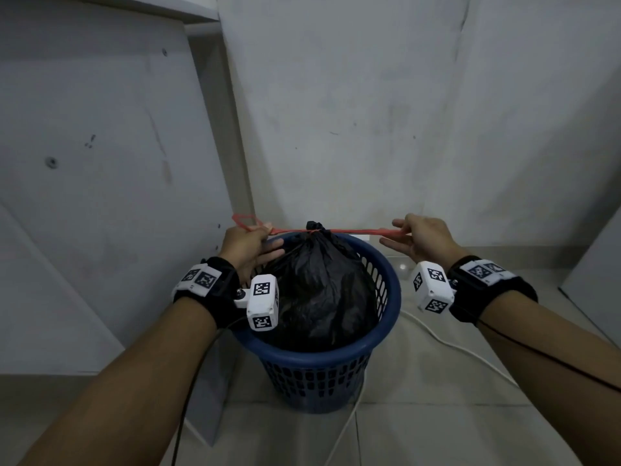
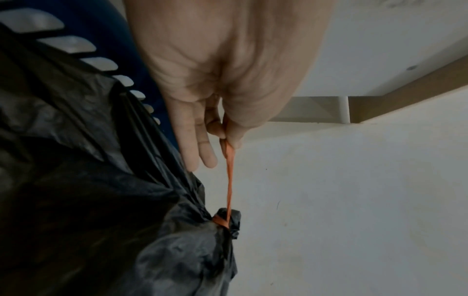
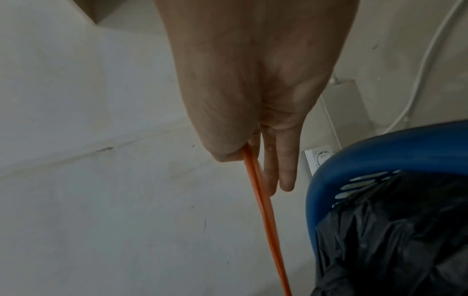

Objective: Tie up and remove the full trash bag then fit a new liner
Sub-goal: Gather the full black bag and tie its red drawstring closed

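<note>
A full black trash bag (image 1: 319, 290) (image 2: 88, 200) (image 3: 395, 240) sits in a blue slotted basket (image 1: 386, 290) (image 2: 108, 32) (image 3: 380, 148). An orange-red drawstring (image 1: 353, 231) (image 2: 230, 180) (image 3: 263, 210) is cinched round the bag's gathered neck (image 1: 315, 227) (image 2: 226, 220) and stretched taut to both sides. My left hand (image 1: 250, 242) (image 2: 228, 138) pinches its left end between thumb and forefinger, a loose loop sticking out behind. My right hand (image 1: 420, 237) (image 3: 243, 154) pinches the right end, its other fingers straight.
White walls stand close behind and to the left. A white cable (image 1: 453, 346) (image 3: 430, 50) runs over the tiled floor right of the basket, with a white socket strip (image 3: 320, 157) behind it. A black cord (image 1: 191, 381) hangs from my left wrist.
</note>
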